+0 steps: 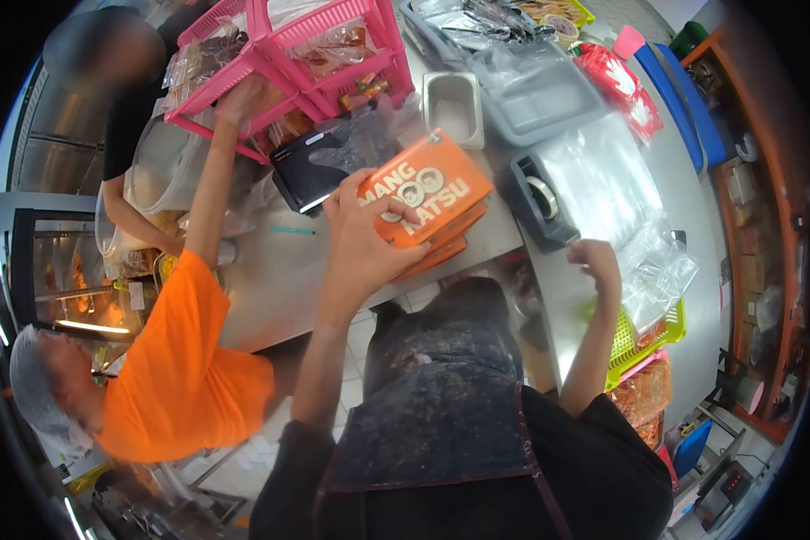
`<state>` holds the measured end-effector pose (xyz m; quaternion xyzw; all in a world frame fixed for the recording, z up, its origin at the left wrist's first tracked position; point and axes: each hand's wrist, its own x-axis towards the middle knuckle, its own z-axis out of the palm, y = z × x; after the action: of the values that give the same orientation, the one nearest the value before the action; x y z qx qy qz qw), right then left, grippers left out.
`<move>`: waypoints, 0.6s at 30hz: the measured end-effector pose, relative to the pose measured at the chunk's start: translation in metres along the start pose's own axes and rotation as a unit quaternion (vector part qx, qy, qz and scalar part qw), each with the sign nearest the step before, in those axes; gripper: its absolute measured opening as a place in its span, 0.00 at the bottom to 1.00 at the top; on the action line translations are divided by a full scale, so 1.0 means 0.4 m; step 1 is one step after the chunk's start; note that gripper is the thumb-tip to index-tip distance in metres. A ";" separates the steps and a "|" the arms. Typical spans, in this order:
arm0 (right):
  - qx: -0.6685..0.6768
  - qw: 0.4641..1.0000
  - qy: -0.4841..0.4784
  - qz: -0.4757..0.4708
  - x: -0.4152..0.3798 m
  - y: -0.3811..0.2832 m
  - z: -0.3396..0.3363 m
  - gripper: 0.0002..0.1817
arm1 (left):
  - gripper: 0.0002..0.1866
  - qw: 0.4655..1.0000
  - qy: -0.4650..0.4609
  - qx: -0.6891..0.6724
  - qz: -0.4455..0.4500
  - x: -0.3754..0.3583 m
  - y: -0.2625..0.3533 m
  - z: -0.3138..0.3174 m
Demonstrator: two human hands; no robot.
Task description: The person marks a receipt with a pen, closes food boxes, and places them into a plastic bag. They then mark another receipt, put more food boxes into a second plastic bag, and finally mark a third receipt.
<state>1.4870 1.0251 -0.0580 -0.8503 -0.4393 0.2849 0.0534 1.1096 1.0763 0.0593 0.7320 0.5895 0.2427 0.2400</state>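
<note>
My left hand grips an orange printed box marked "KATSU", its fingers over the top face. More orange boxes lie beneath it, stacked near the counter's front edge. To the right, my right hand is raised with its fingers curled closed. Whatever it may hold is too small to make out. Just ahead of that hand sits a black tape dispenser with a roll in it. A black tablet-like item lies left of the boxes.
Pink baskets of wrapped goods stand at the back left, where a co-worker in an orange shirt reaches in. Another person in black stands beyond. Clear plastic bags, a metal container, a grey tray and a green basket occupy the counters.
</note>
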 end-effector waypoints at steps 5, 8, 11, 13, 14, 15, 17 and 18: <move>0.382 0.908 -0.172 -0.019 0.010 0.080 0.046 0.12 | 0.16 1.000 0.017 -0.017 0.013 0.001 0.000 0.003; 0.378 0.914 -0.147 0.017 -0.012 0.090 0.102 0.10 | 0.16 0.999 0.030 -0.027 0.016 0.012 -0.007 0.002; -0.123 0.985 0.118 -0.038 -0.030 0.042 0.170 0.12 | 0.16 0.999 0.026 -0.043 0.021 -0.002 -0.013 0.001; -0.039 0.987 0.143 -0.059 -0.074 -0.044 0.105 0.14 | 0.16 0.999 0.037 -0.028 0.029 0.005 -0.013 0.004; 0.045 0.990 0.131 -0.040 -0.170 -0.157 0.025 0.15 | 0.16 0.998 0.036 -0.038 0.028 0.004 -0.010 0.001; 0.140 0.984 0.086 -0.066 -0.240 -0.229 -0.028 0.16 | 0.16 0.999 0.031 -0.037 0.024 -0.004 -0.010 0.003; 0.367 0.922 -0.032 -0.117 -0.336 -0.354 -0.080 0.17 | 0.15 0.997 0.042 -0.050 0.036 0.002 -0.012 0.004; 0.488 0.855 -0.105 -0.144 -0.364 -0.401 -0.081 0.18 | 0.15 0.997 0.038 -0.052 0.040 0.006 -0.014 0.003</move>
<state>1.3233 1.0145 0.0875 -0.6074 -0.3648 0.5393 0.4552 1.1066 1.0797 0.0550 0.7322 0.5549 0.3098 0.2451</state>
